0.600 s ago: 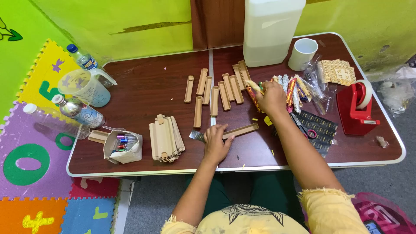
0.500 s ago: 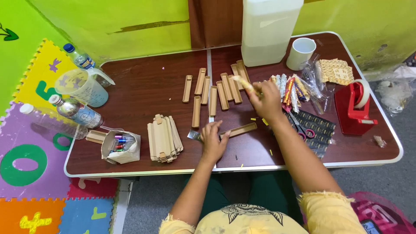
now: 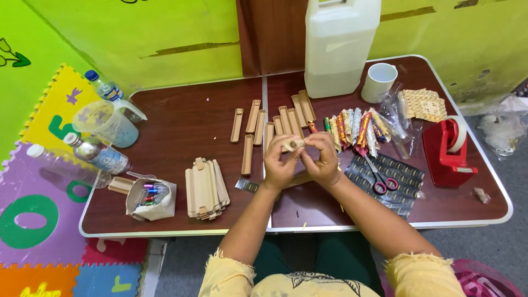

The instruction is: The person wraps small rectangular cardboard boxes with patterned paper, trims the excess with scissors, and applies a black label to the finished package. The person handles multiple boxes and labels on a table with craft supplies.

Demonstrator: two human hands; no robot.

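Both hands, left hand [image 3: 280, 162] and right hand [image 3: 324, 159], pinch a small tan wooden piece [image 3: 294, 145] above the brown table's [image 3: 181, 118] middle; it looks light, stiff, best held by its ends.

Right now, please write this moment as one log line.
left hand: holds small tan piece | right hand: pinches same piece | above table | scissors nearby

labelled clear bottles [image 3: 96, 154] left, white jug [image 3: 338, 47] rear
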